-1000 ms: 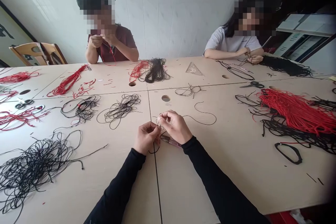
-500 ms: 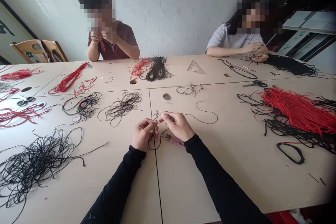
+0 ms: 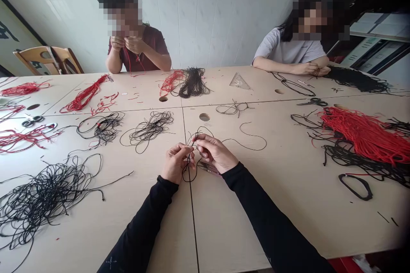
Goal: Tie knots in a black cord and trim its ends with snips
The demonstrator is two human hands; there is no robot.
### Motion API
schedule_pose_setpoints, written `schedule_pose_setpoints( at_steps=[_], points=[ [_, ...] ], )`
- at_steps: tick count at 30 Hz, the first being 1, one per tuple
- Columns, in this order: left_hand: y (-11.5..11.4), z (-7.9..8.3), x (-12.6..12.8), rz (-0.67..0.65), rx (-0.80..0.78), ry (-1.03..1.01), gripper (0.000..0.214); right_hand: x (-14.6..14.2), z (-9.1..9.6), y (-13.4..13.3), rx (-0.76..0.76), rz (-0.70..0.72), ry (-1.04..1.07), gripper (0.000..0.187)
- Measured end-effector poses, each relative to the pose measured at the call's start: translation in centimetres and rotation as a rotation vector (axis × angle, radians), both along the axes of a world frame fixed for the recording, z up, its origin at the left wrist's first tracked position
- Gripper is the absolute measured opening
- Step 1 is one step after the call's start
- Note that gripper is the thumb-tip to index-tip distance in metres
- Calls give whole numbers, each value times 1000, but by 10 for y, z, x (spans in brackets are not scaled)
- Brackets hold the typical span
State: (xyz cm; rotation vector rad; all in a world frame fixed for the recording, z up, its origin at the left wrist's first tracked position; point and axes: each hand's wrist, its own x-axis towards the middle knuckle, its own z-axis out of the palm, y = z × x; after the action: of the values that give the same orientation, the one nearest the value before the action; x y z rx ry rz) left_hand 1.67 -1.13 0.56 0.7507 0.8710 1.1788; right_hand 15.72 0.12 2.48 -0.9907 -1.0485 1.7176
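Observation:
My left hand (image 3: 174,163) and my right hand (image 3: 213,152) meet above the pale table, their fingertips pinching a thin black cord (image 3: 189,166). The cord forms loops above and below my fingers. Its long tail (image 3: 246,140) curves away to the right across the tabletop. Just under my right hand lies a small pink-handled tool (image 3: 208,169), probably snips, mostly hidden by that hand. Both my sleeves are black.
Loose heaps of black cord (image 3: 41,200) and red cord (image 3: 365,136) lie on the table, with scissors (image 3: 312,102) and a clear set square (image 3: 240,82) farther off. Two people across the table handle cords. The table has round holes.
My hands have drawn closer around the cord, and the upper loop now stands more open. My right hand has moved down and covers more of the pink-handled tool.

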Motion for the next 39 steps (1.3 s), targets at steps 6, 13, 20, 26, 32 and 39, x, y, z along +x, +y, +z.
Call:
schedule_pose_setpoints(
  at_steps=[6,13,20,26,32,39],
  points=[
    [-1,2,0,-15,-8,-23,24,4,-11,4,244,34,-199,28],
    [-1,5,-1,-20,-2,-6,24,5,-11,5,572,38,-398,21],
    [0,4,-3,-46,-10,30,22,8,-14,6,805,1,-577,16],
    [0,2,-4,-75,-4,31,21,12,-16,8,889,6,-605,12],
    [0,2,-4,-78,-4,59,19,14,-15,8,861,33,-642,11],
    [-1,4,-3,-71,-1,85,25,15,-16,7,818,68,-701,12]
  ],
)
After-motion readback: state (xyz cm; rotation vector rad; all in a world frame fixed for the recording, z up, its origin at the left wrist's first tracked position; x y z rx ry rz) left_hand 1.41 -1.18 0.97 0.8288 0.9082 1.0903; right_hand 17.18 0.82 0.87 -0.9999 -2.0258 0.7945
